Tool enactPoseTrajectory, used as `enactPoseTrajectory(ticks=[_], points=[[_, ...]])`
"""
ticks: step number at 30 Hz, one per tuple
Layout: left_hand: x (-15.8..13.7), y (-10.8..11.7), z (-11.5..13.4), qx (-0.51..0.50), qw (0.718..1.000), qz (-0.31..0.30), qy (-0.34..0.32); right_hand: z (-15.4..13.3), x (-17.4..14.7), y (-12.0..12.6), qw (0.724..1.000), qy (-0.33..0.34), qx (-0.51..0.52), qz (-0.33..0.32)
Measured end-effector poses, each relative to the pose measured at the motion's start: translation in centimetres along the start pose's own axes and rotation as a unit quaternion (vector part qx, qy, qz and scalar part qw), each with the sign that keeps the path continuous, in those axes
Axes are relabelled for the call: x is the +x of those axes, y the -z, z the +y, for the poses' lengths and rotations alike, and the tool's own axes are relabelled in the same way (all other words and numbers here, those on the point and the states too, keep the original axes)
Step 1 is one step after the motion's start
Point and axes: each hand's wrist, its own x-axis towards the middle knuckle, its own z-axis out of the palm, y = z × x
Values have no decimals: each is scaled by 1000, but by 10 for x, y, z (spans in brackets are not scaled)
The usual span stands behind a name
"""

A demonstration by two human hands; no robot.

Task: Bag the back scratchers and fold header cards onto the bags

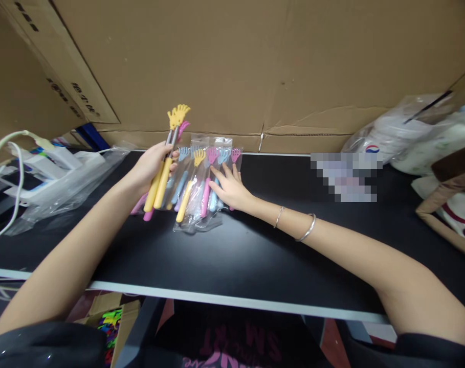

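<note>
Head view: at eleven o'clock my left hand (152,161) is wrapped round two yellow scratchers (163,183), pink showing behind; at twelve my right hand (232,190) lies spread flat, touching bagged scratchers (185,201) on the black table (232,266); white power strip (56,176) at ten o'clock

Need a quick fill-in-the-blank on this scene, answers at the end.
1. The left hand grips back scratchers; the two nearest the camera have ____ handles.
2. The right forearm, behind the right hand, wears ____ silver bracelets.
3. The tabletop is coloured ____.
4. The bagged white container is on the ____ side of the picture.

Missing words: yellow; two; black; right.
</note>
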Motion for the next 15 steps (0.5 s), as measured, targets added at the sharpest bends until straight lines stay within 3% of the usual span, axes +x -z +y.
enactPoseTrajectory(ticks=[5, 11, 15], points=[[-14, -21, -4, -134, 988, -81, 11, 9, -13, 8, 989, 79, 77, 102], [-36, -51, -5, -134, 980, -145, 36, 27, -60, 31, 978, 100, 124, 135], [-37, -77, -4, -61, 978, -198, 18, 48, -82, 44, 971, 90, 173, 138]])
